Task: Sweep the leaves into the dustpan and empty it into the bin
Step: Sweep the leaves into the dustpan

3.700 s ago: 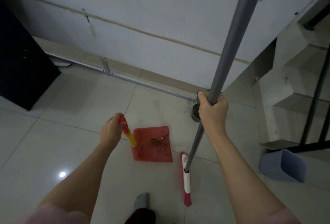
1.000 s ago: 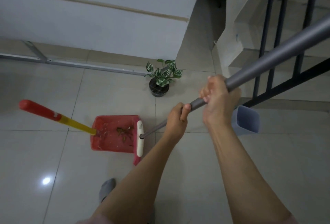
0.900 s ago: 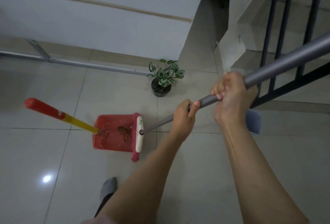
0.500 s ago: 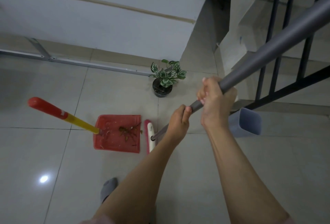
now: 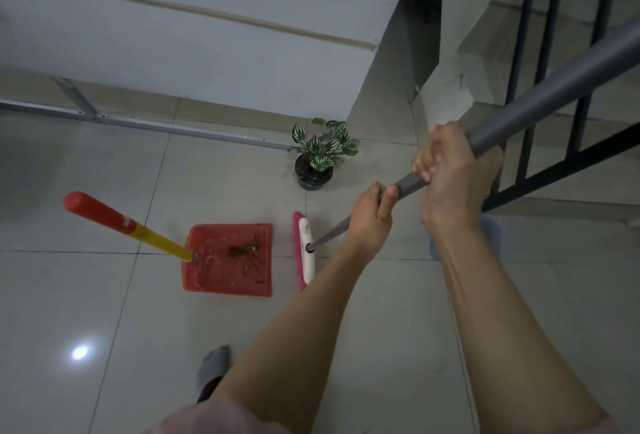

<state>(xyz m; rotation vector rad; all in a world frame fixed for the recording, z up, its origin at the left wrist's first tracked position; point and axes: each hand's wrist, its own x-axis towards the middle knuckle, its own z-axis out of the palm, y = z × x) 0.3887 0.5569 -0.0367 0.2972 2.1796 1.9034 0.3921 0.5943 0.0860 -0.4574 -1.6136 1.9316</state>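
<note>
1. Left hand wrapped shut around the grey broom pole, low on the shaft, thumb pressed over it.
2. Right hand clenched on the same pole just above, fingers curled fully round.
3. Broom head, white with pink bristles, down on the tiles just beside the open edge of the red dustpan, apart from it.
4. Brown leaves heaped inside the pan; yellow-and-red handle standing up, unheld.
5. Bluish bin, probably, mostly hidden behind the right forearm.
6. Potted plant by the wall.
</note>
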